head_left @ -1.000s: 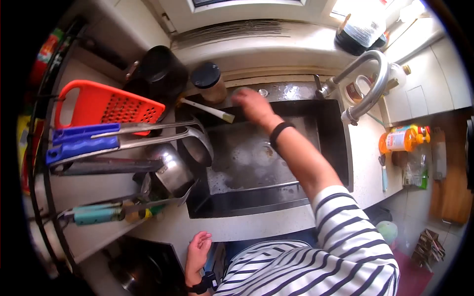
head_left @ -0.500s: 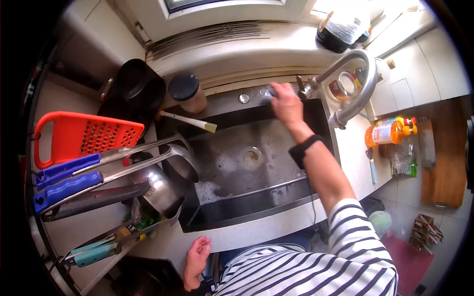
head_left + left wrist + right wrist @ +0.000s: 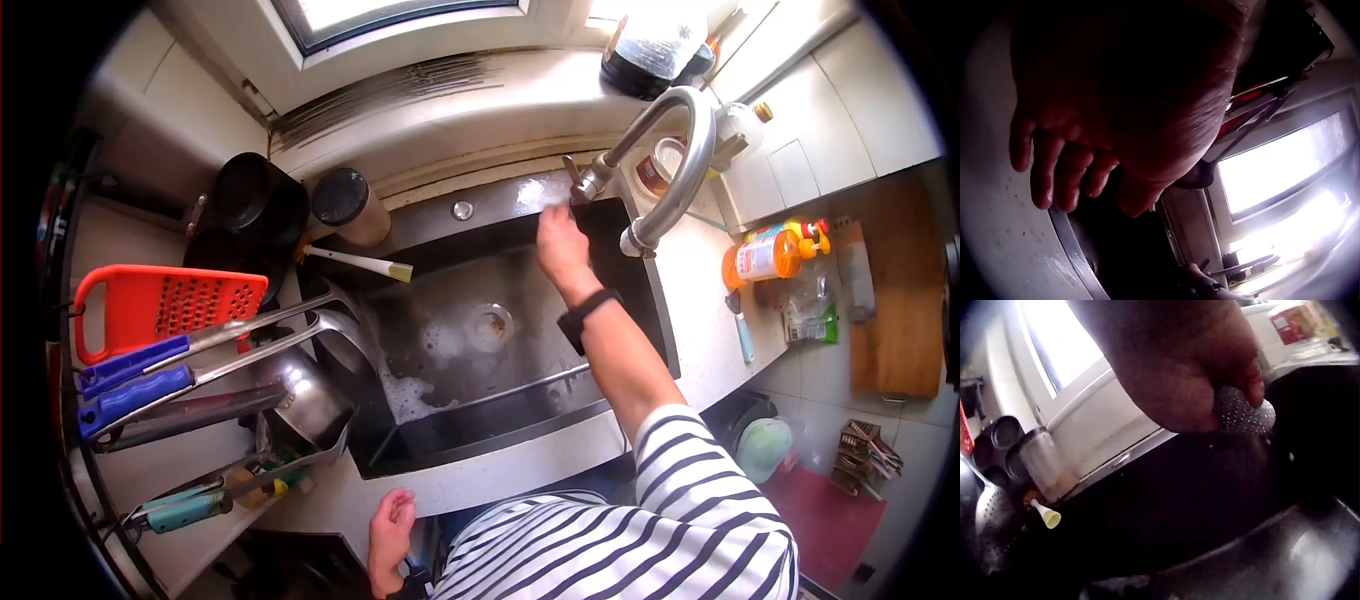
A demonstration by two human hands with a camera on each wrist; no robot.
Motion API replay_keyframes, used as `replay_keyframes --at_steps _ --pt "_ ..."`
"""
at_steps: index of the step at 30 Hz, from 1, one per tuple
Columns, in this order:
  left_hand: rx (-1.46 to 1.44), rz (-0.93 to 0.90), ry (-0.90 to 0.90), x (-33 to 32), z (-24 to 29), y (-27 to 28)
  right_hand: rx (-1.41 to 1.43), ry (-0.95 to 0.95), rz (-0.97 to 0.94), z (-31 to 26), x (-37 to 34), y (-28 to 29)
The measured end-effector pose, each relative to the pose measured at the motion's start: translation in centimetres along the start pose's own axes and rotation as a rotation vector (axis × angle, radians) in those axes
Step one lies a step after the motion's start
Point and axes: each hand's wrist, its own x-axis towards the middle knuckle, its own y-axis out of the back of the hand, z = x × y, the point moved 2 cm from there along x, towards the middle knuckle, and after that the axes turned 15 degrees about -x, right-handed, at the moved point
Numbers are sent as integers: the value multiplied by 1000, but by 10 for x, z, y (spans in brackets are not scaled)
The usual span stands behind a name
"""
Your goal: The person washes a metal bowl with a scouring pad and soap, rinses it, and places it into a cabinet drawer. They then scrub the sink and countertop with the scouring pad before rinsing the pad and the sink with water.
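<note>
My right hand [image 3: 563, 243] reaches over the back right corner of the dark sink [image 3: 430, 447], just below the base of the curved metal faucet [image 3: 700, 150]. In the right wrist view its fingers curl round a grey, glittery scrubbing sponge [image 3: 1244, 414], partly covered by the hand. Suds and wet patches lie on the sink floor around the drain [image 3: 492, 327]. My left hand [image 3: 391, 522] hangs by the counter's front edge with loosely bent fingers. The left wrist view shows its palm [image 3: 1129, 94] holding nothing.
Left of the sink are a red grater [image 3: 170, 305], ladles with blue handles [image 3: 135, 400] and a steel pot [image 3: 310, 395]. A jar [image 3: 350, 205] and a brush [image 3: 360, 262] sit at its back left. Orange soap bottles [image 3: 770, 255] stand on the right.
My right hand has moved right along the sink's back rim, from near the brush to the faucet base. The head view has shifted. My left hand stays by the counter's front edge.
</note>
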Motion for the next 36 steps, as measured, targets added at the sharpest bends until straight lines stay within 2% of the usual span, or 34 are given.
replay_keyframes --at_steps 2,5,6,8,10,14,16,18,19,20,21,22,24,28,30,31,34,35,36 --pt "-24 -18 -16 3 -2 -3 92 24 -154 14 -15 11" --pt "-21 -16 -25 2 -1 -5 355 110 180 4 -13 29" --pt "-13 -11 -23 0 -1 -5 416 191 349 -7 -7 39" --pt "29 16 -29 -4 0 -4 331 371 365 -26 11 58" --pt "59 39 -40 -9 1 -6 180 498 414 -38 27 36" --pt "98 80 -60 -19 4 -11 -44 140 283 -11 39 7" --pt "101 70 -54 -24 1 -18 -120 118 353 3 26 2" --pt "95 29 -34 -19 -5 -25 -293 259 306 14 -5 11" --pt "88 19 -37 -18 -5 -30 89 198 211 25 -13 -21" --pt "82 10 -37 -15 -4 -36 178 216 49 38 -19 -34" --pt "76 1 -36 -12 -3 -42 259 218 -113 51 -26 -46" --pt "72 -9 -52 -10 -1 -46 46 294 -332 63 -33 -31" --pt "69 -30 -76 -7 3 -52 140 185 -370 79 -39 3" --pt "62 -79 -110 -2 2 -63 564 127 -218 102 -9 49" --pt "71 -79 -108 -5 8 -72 629 163 65 107 14 62" --pt "48 -94 -115 -5 6 -71 712 164 76 104 26 69" --pt "31 -65 -138 -12 19 -83 724 380 -77 92 49 98" --pt "42 -72 -158 -14 23 -86 719 379 -289 86 55 91" --pt "53 -82 -183 -14 27 -88 717 373 -308 82 56 85"
